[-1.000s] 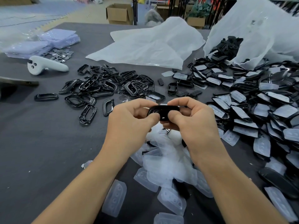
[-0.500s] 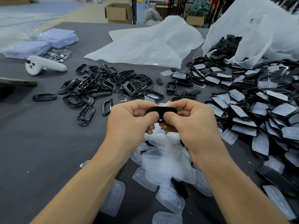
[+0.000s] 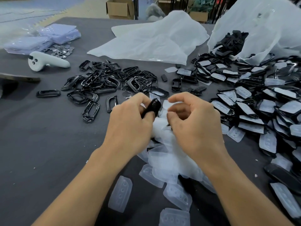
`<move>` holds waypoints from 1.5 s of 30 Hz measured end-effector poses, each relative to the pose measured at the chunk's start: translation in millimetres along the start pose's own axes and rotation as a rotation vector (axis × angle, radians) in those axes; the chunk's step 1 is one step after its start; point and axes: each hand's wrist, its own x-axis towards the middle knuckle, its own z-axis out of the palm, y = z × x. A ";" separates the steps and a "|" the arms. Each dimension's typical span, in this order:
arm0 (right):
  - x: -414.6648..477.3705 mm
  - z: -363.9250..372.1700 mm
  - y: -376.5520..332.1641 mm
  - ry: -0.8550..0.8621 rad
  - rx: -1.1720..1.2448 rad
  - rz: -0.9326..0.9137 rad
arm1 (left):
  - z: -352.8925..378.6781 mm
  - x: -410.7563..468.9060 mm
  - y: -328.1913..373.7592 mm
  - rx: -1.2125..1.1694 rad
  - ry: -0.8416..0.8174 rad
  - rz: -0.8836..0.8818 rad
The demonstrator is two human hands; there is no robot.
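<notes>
My left hand (image 3: pixel 130 126) grips a glossy black plastic frame (image 3: pixel 152 107), tilted on edge above the dark grey table (image 3: pixel 40 144). My right hand (image 3: pixel 195 128) is just to its right and apart from it. Its curled thumb and forefinger hold a small clear plastic insert (image 3: pixel 165 105); motion blur hides the exact contact. Directly beneath both hands lies a heap of clear inserts (image 3: pixel 167 160).
Empty black frames (image 3: pixel 110 80) are piled behind my left hand. Black parts with clear inserts (image 3: pixel 260 108) cover the right side, spilling from a white bag (image 3: pixel 260 26). A white plastic sheet (image 3: pixel 154 38), a white controller (image 3: pixel 47 61), purple packets (image 3: pixel 57 33) and metal discs (image 3: pixel 62 50) lie farther back.
Both hands held one black piece together. They have now parted: the left keeps the black frame and tilts it, and the right has come away with the clear insert.
</notes>
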 end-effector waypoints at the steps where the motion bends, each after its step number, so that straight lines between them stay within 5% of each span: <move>1: 0.0 -1.5 0.0 -0.027 -0.112 -0.031 | -0.1 2.5 -3.2 -0.036 0.023 -0.047; 7: -0.3 -8.9 -4.0 -0.414 -0.457 -0.010 | -2.9 13.3 -13.9 -0.407 0.017 -0.287; 17: 9.7 -18.0 0.9 -0.305 0.080 0.163 | -3.7 11.1 -1.8 -0.746 -0.090 -0.360; 27: 9.9 -13.2 -5.5 -0.253 0.750 0.370 | -2.4 11.1 -3.1 -0.765 -0.161 -0.319; 45: 10.8 -9.4 -3.3 -0.235 0.628 0.340 | -1.3 9.3 1.4 -0.753 -0.183 -0.280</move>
